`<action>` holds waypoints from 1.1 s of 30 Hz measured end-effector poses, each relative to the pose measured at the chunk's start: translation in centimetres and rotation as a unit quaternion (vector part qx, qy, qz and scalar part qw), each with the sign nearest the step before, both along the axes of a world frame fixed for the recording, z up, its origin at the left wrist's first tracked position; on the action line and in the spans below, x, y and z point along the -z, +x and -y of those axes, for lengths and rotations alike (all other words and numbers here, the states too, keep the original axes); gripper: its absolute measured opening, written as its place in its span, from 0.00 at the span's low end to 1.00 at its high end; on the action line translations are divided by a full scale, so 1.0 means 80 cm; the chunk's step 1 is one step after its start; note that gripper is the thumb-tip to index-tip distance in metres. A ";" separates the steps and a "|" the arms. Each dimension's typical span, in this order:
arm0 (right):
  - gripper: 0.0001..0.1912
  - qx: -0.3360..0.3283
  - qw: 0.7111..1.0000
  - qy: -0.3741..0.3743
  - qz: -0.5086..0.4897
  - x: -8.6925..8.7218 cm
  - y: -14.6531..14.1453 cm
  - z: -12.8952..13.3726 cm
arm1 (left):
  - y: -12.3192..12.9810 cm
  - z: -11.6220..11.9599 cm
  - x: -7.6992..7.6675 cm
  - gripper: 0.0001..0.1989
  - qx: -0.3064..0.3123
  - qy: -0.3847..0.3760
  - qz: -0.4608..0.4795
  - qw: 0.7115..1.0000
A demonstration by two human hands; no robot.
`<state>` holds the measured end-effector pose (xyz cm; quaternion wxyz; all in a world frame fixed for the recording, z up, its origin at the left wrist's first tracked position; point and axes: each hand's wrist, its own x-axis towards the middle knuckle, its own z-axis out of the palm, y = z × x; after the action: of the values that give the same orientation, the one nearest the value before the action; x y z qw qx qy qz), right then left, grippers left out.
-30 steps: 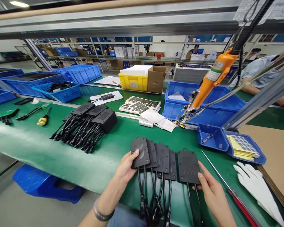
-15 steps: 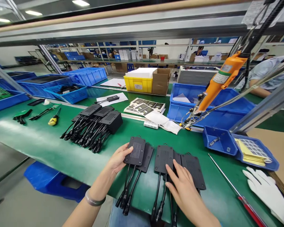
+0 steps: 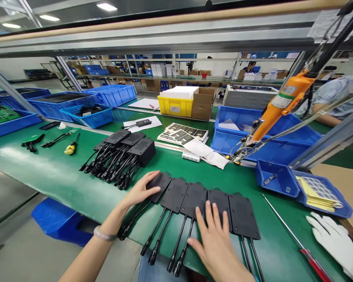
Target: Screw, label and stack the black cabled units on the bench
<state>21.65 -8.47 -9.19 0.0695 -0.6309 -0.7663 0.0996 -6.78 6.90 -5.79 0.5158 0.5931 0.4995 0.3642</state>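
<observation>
Several flat black boxes with cables lie side by side in a row on the green workbench. My left hand grips the leftmost black box by its left end, thumb and fingers on either side of it. That box is tilted against its neighbour, a second black box. With fingers spread, my right hand rests flat on the middle black boxes. The rightmost black box is just beyond its fingers. Black cables hang from the boxes toward the bench's front edge.
A stack of similar black boxes stands left of centre. An orange electric screwdriver hangs at the right. Near it are blue parts bins, a long red-handled screwdriver and a white glove. Label sheets lie behind.
The overlapping boxes have been spread into one adjoining row. My left hand has moved slightly left with its box, and my right hand has shifted left, its fingers spread wider.
</observation>
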 end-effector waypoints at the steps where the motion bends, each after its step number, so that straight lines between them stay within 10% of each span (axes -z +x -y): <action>1: 0.39 0.010 1.000 0.017 -0.001 0.000 0.021 0.001 | 0.000 0.005 -0.001 0.39 0.020 0.017 -0.025 0.999; 10: 0.43 0.108 0.985 0.135 0.012 0.046 0.174 0.014 | 0.019 0.054 0.006 0.57 0.168 0.108 -0.237 0.951; 27: 0.42 0.090 0.976 0.176 -0.089 0.066 0.207 0.020 | 0.046 0.066 0.027 0.67 0.107 0.169 -0.192 0.961; 33: 0.41 0.102 0.975 0.166 -0.107 0.069 0.211 0.020 | 0.048 0.070 0.006 0.65 0.124 0.111 -0.235 0.958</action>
<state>38.53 -10.08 -14.68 0.2650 -0.6713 -0.6915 0.0302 -2.93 1.27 -6.29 0.3557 0.7731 0.4853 0.2007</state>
